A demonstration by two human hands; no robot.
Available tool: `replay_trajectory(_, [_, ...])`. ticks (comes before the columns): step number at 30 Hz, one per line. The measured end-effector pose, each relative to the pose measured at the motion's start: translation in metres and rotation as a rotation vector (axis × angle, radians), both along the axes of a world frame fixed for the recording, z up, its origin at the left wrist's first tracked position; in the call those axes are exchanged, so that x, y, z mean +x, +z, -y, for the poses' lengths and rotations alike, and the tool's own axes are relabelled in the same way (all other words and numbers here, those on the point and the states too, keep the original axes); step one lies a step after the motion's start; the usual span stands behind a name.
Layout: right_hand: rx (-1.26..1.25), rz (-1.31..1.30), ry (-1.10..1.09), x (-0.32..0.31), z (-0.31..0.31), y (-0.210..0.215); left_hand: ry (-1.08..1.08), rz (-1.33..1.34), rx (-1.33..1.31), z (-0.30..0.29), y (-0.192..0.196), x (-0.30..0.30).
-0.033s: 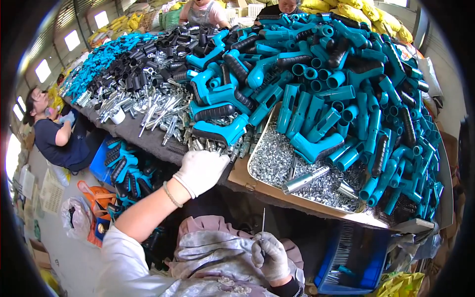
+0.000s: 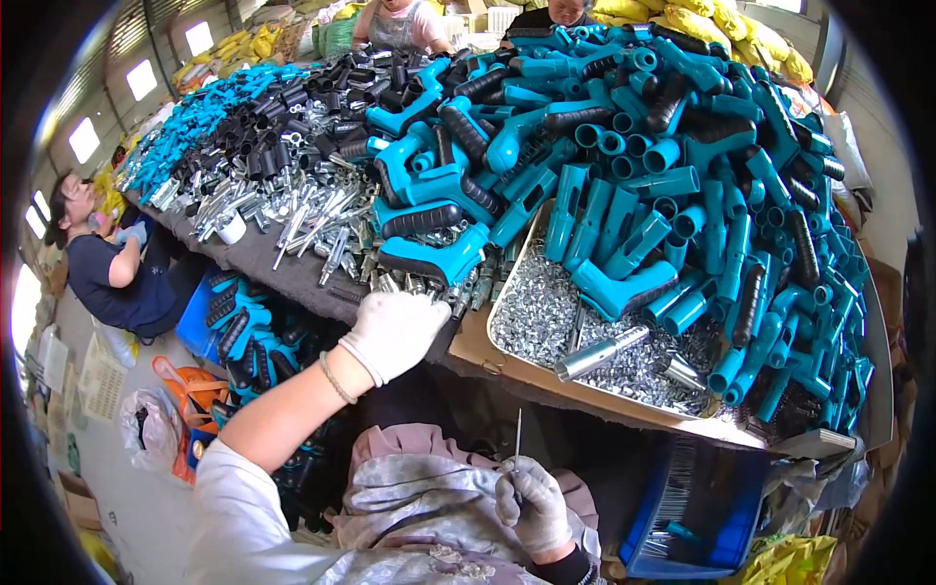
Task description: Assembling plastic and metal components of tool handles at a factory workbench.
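My left hand (image 2: 398,331), in a white glove, reaches to the table's edge among small silver metal fittings (image 2: 336,253). Its fingers are mostly hidden, so what they grip does not show. Just beyond it lies a teal handle casing (image 2: 434,255) with a black ribbed grip. Low in front of my lap, my gloved right hand (image 2: 536,502) is closed round a thin metal rod (image 2: 519,429), which points upward. To the right of my left hand, a shallow tray (image 2: 499,336) holds many small shiny metal pieces, with a silver slotted tube (image 2: 602,354) lying across them.
Teal casings and tubes (image 2: 663,185) heap high at the right. Black sleeves (image 2: 278,146) pile at the left. Below the table stand a blue bin (image 2: 697,526) with long rods and another blue bin (image 2: 200,317). A co-worker (image 2: 112,258) sits at the left; two people are beyond the table.
My left hand has shifted very slightly left at the metal fittings. My right hand and the rod stay in place.
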State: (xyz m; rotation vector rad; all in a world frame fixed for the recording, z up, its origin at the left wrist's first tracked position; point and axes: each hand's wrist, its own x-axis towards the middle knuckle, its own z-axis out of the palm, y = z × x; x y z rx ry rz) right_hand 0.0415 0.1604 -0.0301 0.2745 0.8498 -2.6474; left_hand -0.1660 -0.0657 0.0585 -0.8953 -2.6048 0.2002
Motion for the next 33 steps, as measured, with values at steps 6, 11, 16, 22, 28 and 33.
replay_trajectory(6, [0.1,0.023,0.032,0.0,0.004,0.006,-0.066,-0.014,-0.004,0.002,0.004,-0.005])
replay_trajectory(11, [0.067,0.011,0.054,-0.001,0.009,0.012,-0.005,0.203,-0.111,-0.006,0.005,-0.013])
replay_trajectory(16, [0.077,-0.043,0.093,0.0,0.009,0.017,0.0,0.173,-0.139,-0.013,0.007,-0.02])
replay_trajectory(22, [0.176,-0.037,0.067,-0.008,0.005,0.034,0.042,0.336,0.306,-0.01,0.012,0.015])
replay_trajectory(28, [0.205,-0.11,0.102,-0.004,-0.002,0.038,-0.087,0.983,0.94,-0.027,0.007,0.127])
replay_trajectory(33, [0.36,-0.112,0.095,0.0,0.002,0.047,-0.1,0.925,1.029,-0.04,-0.016,0.147])
